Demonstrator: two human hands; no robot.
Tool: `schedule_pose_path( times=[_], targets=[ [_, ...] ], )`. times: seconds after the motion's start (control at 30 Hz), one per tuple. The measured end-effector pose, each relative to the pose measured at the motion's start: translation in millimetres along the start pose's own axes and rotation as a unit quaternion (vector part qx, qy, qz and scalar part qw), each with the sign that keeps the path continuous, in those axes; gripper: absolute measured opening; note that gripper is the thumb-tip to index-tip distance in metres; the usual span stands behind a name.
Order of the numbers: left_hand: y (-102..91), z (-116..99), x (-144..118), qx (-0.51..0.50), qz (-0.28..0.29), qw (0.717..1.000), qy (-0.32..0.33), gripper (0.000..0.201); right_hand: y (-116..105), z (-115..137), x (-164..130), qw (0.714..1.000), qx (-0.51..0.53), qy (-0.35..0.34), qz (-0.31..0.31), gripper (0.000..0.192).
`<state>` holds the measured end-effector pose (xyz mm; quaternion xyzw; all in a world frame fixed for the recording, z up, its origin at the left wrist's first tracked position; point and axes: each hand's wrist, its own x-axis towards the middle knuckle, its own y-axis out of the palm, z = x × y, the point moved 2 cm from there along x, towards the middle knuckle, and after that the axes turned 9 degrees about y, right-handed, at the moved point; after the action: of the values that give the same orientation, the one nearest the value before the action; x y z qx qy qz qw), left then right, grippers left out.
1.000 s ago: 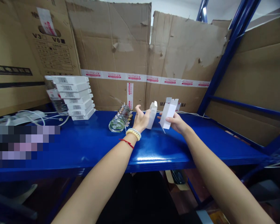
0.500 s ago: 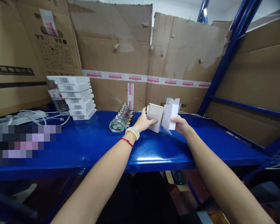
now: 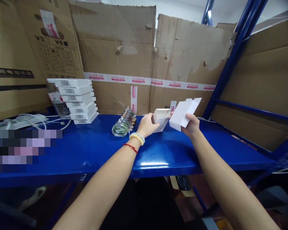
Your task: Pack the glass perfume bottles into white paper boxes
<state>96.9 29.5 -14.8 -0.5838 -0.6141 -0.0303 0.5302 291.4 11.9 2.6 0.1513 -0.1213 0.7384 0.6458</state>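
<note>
My left hand [image 3: 147, 124] is closed around a flat white booklet-like piece [image 3: 161, 118] with faint print, held just over the blue shelf. Opposite it, my right hand [image 3: 192, 125] grips a white carton [image 3: 183, 112] with its end flaps folded out, tilted up to the right. The two white pieces are close together, side by side. Left of my left hand, a row of glass bottles [image 3: 121, 127] with metallic fittings stands on the shelf; the nearest has a green tint.
A stack of white boxes [image 3: 80, 102] with barcode labels stands at the left, beside a clear plastic bottle [image 3: 60, 103]. A power strip [image 3: 26, 120] and white cables lie further left. Tall cardboard sheets [image 3: 117, 57] line the back, and a blue post [image 3: 227, 64] rises at the right.
My right hand has turned the carton so its broad face shows and it tilts to the right. The piece in my left hand has tipped, showing its top edge more.
</note>
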Motion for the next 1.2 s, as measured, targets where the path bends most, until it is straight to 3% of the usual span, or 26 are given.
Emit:
schedule_pose_path(
  times=[0.13,0.33,0.57,1.03,1.2],
  targets=[
    [0.2,-6,-2,0.008,0.013,0.999,0.051,0.031,4,3,-3,0.999,-0.023,-0.016,0.032,0.073],
    [-3.3,-12,-4,0.016,0.025,0.994,0.104,0.034,-2,-3,4,0.999,0.024,-0.007,-0.021,0.054],
    [-0.8,-16,-5,-0.014,0.045,0.988,0.144,0.032,-6,-8,8,0.997,-0.006,-0.028,-0.077,0.043],
    [5.4,-14,-7,-0.021,0.074,0.983,0.164,0.035,-2,-27,20,0.98,0.078,-0.087,-0.163,0.066],
    [7.3,-14,-8,-0.02,0.071,0.982,0.171,0.034,1,-29,20,0.979,0.066,-0.105,-0.16,0.07]
  ],
)
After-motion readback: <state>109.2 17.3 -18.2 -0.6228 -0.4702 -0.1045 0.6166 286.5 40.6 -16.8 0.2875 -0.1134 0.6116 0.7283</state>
